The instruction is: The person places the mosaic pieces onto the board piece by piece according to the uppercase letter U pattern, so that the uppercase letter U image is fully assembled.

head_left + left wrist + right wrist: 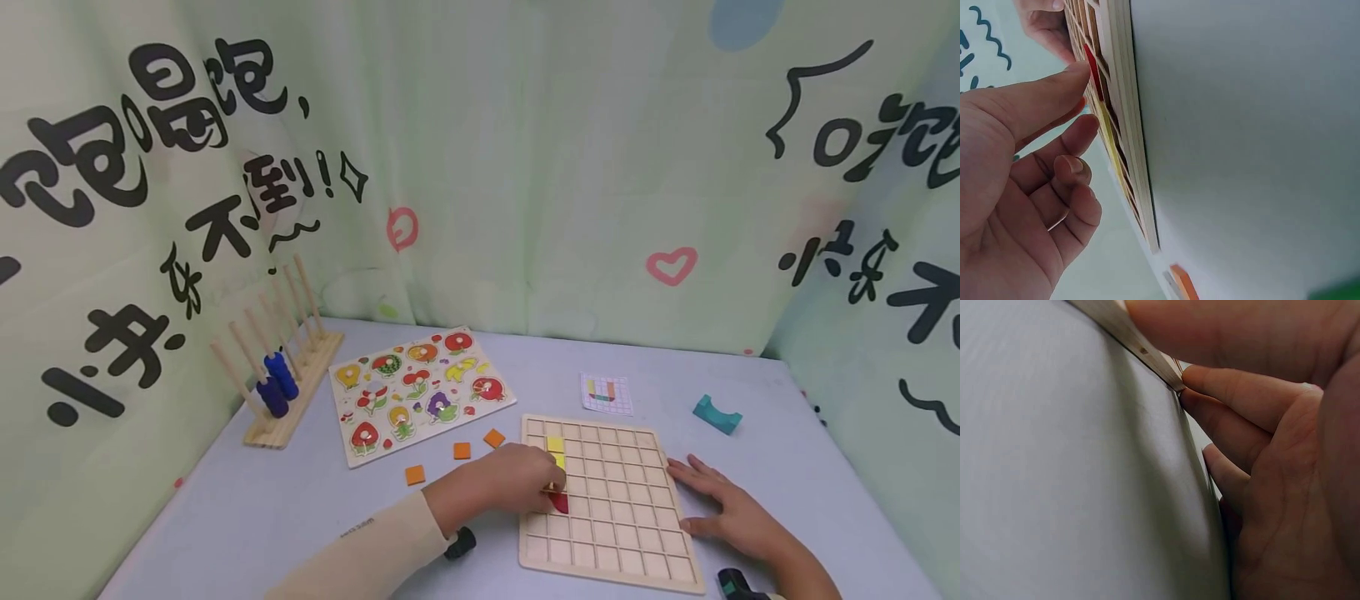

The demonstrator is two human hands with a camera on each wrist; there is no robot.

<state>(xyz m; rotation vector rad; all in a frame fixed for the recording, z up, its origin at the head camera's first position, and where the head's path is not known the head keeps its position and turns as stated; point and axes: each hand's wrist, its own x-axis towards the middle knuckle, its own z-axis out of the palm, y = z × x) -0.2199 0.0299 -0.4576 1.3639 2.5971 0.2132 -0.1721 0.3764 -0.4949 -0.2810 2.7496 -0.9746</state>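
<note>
My left hand (521, 477) is over the left part of a wooden grid board (615, 504), its fingers curled down. Thumb and fingertips pinch at a small red tile (560, 502) in the grid; in the left wrist view the thumb tip lies right against the red tile (1094, 72). Just behind the fingers, yellow tiles (555, 444) line the same column, partly hidden by the hand. My right hand (731, 512) lies spread along the board's right edge, fingertips touching the rim. The right wrist view shows its fingers extended at the board's corner (1160, 365).
Loose orange tiles (462, 451) lie left of the board. Behind them is a fruit puzzle board (405, 379), and a peg rack (292, 408) with blue pieces stands far left. A patterned card (607, 394) and a teal arch block (717, 414) sit behind the grid board.
</note>
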